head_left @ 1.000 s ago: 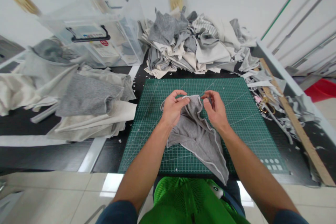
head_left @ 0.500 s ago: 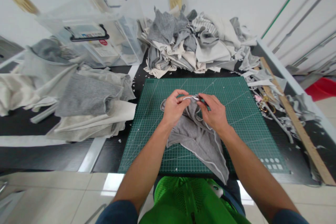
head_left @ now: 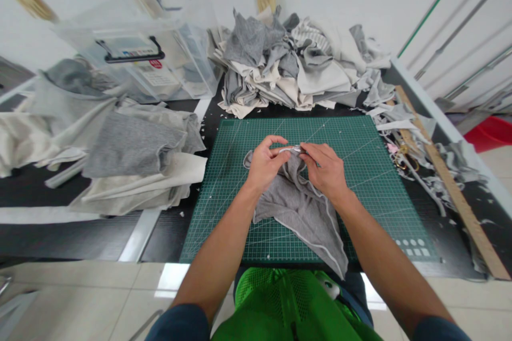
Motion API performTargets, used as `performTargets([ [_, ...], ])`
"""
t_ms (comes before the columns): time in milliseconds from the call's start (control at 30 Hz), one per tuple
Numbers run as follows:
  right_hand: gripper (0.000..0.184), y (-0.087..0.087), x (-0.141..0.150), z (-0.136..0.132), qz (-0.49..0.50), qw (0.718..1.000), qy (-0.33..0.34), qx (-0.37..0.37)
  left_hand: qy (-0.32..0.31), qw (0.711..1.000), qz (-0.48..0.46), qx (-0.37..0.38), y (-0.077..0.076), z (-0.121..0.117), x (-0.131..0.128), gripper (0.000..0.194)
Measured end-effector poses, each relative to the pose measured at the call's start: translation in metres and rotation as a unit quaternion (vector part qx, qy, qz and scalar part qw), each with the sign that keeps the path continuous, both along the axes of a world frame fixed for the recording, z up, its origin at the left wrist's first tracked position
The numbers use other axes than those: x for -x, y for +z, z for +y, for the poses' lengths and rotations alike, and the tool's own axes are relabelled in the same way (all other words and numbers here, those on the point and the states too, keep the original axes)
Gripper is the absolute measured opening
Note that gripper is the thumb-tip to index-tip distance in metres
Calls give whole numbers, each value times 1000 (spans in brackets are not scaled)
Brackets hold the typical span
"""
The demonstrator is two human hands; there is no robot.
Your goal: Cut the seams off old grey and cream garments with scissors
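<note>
A grey piece of fabric (head_left: 300, 213) with a whitish stitched edge lies crumpled on the green cutting mat (head_left: 372, 186). Its top edge is pinched up between both hands. My left hand (head_left: 266, 162) closes thumb and fingers on that edge from the left. From the right, my right hand (head_left: 326, 168) grips the same edge, its fingertips close to the left ones. Something small and pale or shiny shows between the fingertips; whether it is the seam or a tool, I cannot tell. One corner of the fabric hangs over the mat's near edge.
Behind the mat is a heap of grey and cream fabric scraps (head_left: 280, 69). Folded fabric pieces (head_left: 132, 144) lie to the left, before a clear plastic box (head_left: 176, 64). To the right are offcuts, gold-handled scissors (head_left: 412, 162) and a long wooden ruler (head_left: 456, 192).
The right fingertips have shifted very slightly left along the pinched edge. The fabric and left hand stay almost as they were; the whole view has moved a little.
</note>
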State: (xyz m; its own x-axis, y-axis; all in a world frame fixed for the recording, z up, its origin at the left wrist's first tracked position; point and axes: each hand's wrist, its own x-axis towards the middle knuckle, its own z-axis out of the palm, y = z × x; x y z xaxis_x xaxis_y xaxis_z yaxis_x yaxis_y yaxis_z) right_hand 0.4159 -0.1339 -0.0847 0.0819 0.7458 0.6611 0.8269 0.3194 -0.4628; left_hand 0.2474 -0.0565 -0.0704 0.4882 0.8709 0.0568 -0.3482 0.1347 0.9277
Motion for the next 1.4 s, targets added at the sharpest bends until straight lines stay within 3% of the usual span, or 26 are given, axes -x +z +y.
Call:
performTargets([
  [567,28,-2,0,0,5,1000,0,1,8,999,33,-11,-3,1,0,42],
  [833,29,6,5,-3,92,995,-27,12,5,1000,24,-3,-2,0,0,45],
  [1067,28,9,8,-4,74,997,1,-6,8,1000,19,-18,-2,1,0,44],
  [1400,28,11,8,-5,82,996,-16,7,13,999,25,-24,-3,1,0,42],
])
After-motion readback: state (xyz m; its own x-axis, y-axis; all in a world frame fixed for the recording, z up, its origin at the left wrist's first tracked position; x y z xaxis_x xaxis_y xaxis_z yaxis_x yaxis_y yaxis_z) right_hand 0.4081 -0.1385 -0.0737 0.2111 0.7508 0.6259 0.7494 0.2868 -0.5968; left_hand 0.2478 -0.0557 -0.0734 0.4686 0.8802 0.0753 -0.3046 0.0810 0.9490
